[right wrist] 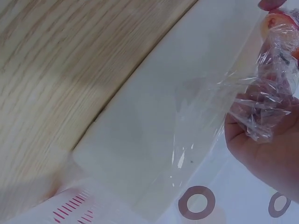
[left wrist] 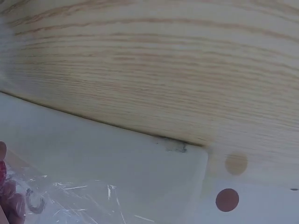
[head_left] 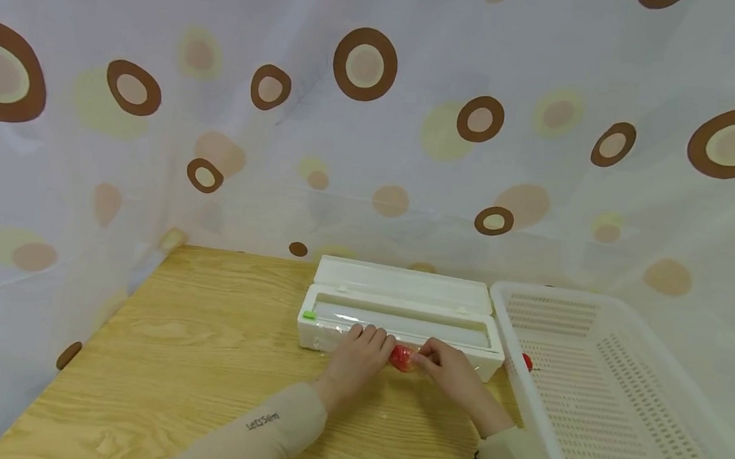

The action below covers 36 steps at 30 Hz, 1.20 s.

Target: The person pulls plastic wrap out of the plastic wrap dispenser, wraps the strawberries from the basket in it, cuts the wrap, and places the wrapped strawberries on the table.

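A small red, fruit-like piece, wrapped in clear cling film, sits between my two hands at the front of a white cling film dispenser. My left hand grips the piece from the left with curled fingers. From the other side my right hand pinches the gathered film at the piece's end. The right wrist view shows the film bunched over the right fingers, with a yellowish-red patch of the piece beside them. Film also stretches across the dispenser's front in both wrist views.
The dispenser's lid stands open at the back, with a film roll inside and a green slider at the left. A white slotted basket stands at the right, with a red item in it. A patterned curtain surrounds the wooden table.
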Available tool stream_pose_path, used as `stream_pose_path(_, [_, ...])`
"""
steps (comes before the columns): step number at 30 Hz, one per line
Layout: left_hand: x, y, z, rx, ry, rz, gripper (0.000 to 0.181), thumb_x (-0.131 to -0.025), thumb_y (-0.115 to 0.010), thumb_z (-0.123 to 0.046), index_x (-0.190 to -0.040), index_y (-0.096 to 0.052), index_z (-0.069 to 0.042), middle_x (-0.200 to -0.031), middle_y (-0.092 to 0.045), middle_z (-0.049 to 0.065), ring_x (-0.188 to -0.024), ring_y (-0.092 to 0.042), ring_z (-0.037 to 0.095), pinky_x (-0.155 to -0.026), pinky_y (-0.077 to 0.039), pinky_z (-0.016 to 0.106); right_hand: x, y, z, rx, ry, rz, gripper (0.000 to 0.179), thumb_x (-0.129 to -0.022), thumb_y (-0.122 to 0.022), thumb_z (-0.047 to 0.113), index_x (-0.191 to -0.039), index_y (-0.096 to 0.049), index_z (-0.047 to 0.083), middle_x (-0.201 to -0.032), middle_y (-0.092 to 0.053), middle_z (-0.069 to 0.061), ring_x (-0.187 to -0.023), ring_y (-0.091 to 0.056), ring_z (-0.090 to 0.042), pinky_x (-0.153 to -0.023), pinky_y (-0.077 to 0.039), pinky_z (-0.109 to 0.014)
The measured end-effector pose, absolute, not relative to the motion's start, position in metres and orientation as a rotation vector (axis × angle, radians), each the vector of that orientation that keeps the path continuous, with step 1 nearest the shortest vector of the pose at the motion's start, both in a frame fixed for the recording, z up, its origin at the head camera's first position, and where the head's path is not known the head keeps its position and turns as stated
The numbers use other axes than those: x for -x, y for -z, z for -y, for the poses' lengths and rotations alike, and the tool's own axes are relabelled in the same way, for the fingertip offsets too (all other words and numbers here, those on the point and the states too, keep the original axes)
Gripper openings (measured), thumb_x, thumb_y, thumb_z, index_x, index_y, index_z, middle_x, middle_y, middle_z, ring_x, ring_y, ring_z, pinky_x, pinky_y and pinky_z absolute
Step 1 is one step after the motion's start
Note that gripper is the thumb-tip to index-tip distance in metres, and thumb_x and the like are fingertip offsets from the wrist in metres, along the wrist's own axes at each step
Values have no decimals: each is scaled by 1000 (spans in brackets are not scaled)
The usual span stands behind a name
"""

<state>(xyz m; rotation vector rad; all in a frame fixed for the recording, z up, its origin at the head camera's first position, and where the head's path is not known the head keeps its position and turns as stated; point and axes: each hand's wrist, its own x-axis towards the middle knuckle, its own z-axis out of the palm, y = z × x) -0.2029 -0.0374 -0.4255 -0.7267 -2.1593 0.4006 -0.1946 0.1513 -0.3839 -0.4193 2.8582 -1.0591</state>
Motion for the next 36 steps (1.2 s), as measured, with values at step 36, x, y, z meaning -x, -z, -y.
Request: stream_pose_path(36, [195, 431, 43, 852, -384, 2118, 16, -83, -68, -25, -97, -66, -16, -90, -69, -6, -82, -64, 7, -79, -49, 22, 191, 430, -150, 1162, -332, -3804, 25, -64, -82, 24, -66, -61, 10, -63, -66, 0, -66, -47, -18, -71, -41, -35])
